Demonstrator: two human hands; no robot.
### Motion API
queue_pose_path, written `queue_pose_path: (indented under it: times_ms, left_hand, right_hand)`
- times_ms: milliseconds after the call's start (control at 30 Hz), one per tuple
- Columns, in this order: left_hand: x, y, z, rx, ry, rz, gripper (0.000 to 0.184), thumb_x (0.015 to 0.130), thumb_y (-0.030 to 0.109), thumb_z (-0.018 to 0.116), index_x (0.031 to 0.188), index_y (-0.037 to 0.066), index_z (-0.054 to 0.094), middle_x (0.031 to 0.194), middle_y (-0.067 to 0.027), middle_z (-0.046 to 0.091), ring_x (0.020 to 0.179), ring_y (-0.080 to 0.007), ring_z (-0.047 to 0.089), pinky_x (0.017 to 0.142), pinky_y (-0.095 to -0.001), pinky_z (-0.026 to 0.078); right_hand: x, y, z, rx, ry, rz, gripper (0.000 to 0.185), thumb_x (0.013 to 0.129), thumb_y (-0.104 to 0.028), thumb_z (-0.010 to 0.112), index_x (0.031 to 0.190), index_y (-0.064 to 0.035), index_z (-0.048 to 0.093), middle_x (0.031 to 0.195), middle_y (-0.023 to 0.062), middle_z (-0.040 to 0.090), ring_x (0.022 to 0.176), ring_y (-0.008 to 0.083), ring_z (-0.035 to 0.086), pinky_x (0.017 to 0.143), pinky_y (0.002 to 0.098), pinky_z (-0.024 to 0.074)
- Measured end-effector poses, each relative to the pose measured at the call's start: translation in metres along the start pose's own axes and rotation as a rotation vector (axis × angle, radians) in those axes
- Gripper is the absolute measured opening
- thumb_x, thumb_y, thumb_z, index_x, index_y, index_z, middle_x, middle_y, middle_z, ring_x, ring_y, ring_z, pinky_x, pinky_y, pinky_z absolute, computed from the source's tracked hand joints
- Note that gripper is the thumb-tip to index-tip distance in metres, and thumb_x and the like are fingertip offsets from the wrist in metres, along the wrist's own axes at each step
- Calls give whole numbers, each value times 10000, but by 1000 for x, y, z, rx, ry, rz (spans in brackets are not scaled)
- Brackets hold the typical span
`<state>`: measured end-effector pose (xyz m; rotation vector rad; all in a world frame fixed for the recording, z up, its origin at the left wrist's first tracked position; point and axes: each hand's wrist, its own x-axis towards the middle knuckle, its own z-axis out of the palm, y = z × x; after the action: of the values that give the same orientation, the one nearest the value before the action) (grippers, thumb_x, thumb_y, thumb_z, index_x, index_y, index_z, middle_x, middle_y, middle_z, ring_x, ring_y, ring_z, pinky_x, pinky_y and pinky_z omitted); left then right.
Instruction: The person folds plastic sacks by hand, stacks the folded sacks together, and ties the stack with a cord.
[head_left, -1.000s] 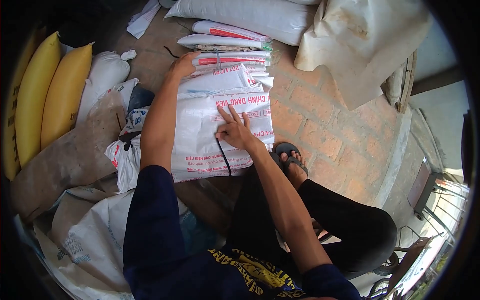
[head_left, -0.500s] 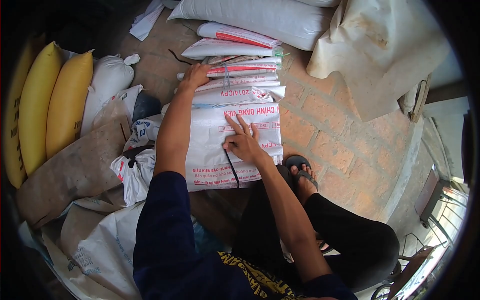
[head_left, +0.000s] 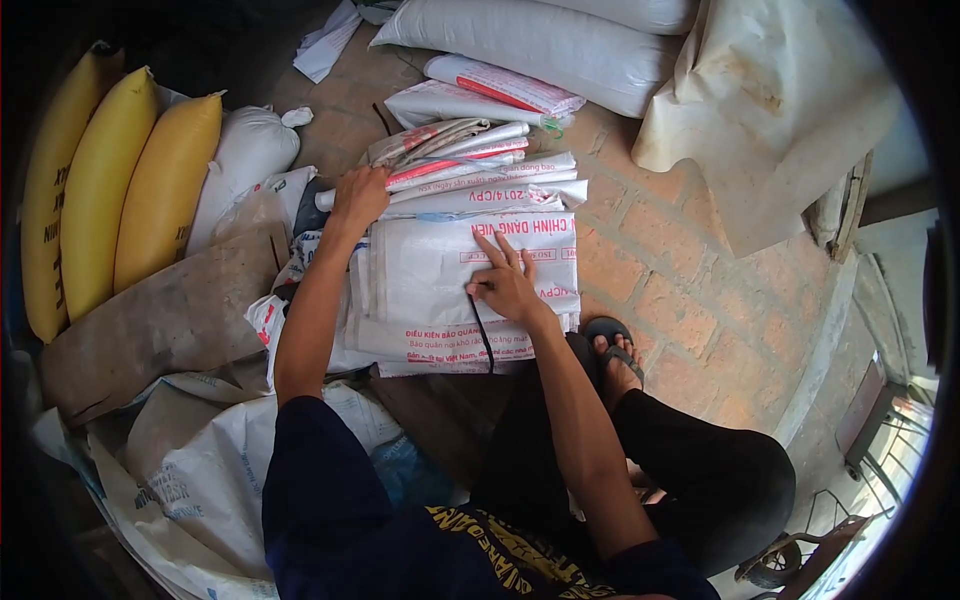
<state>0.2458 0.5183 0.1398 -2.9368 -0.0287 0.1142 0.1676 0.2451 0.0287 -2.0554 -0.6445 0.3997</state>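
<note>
A bundle of folded white woven sacks [head_left: 420, 270] with red print lies in front of me on the brick floor. My left hand [head_left: 362, 192] is closed on the left edge of the folded sacks [head_left: 455, 172] at the bundle's far part, which sit askew. Over the nearest sack is my right hand [head_left: 507, 282], its thumb and index finger pinching a black cord [head_left: 483, 335] and the other fingers stretched across the print. That cord runs down over the sack's near edge. A thin grey strap [head_left: 440, 160] crosses the farther folds.
Full yellow sacks [head_left: 165, 195] and a white tied sack [head_left: 245, 150] stand at the left. Large filled white sacks [head_left: 530, 50] lie at the back. A beige sheet [head_left: 760, 110] hangs at the right. My sandalled foot [head_left: 620, 360] is beside the bundle.
My left hand has moved left and nearer to me, shifting the far folded sacks leftward and askew. The right hand keeps its pinch on the cord. The view has shifted slightly.
</note>
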Motion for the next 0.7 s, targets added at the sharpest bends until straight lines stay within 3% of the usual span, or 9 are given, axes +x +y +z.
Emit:
queue_pose_path:
  times_ms: [100,233,433,567,600,700]
  left_hand:
    - [1,-7,-24,57,-74,-107,222,808,137,550,983,55,660,966,-210,652,949,-371,625,806,-474,500]
    - [35,-47,-29,80,-356,-180,334,738,127,645,1058,33,632,1116,-189,624,1047,-348,598,876,-433,494]
    - [27,-81,85,-12,-306,-124,405,735,174,664,1114,52,596,1136,-191,615,1073,-349,584,893,-449,487]
    - [21,-71,67,-69,-352,-67,482,752,173,622,1218,75,547,1169,-204,594,1092,-360,570,898,-434,483]
    - [32,-83,69,-134,-436,-63,623,698,202,664,1283,63,501,1193,-208,586,1101,-360,568,914,-406,476]
    - [73,-83,40,-155,-598,-6,789,546,244,759,1263,19,520,1204,-205,589,1089,-322,586,922,-369,464]
  right_hand:
    - [0,0,-2,2,-2,-2,73,744,-272,704,778,-213,730,1530,-64,242,1433,237,120,1096,569,51]
    - [3,2,1,-3,3,-10,65,744,-261,700,780,-215,728,1533,-61,237,1434,241,119,1096,571,47]
    - [5,-1,-1,0,-14,16,61,747,-259,695,770,-213,727,1532,-48,241,1432,243,125,1094,577,42]
    - [5,1,2,-29,-5,8,78,742,-266,704,788,-209,732,1526,-44,254,1430,251,128,1092,573,55]
    - [5,1,2,-17,2,-1,80,742,-266,705,788,-207,731,1526,-44,255,1430,251,129,1092,574,56]
    - [4,0,0,-8,12,-9,79,745,-266,702,787,-203,726,1529,-47,244,1429,253,130,1089,580,66]
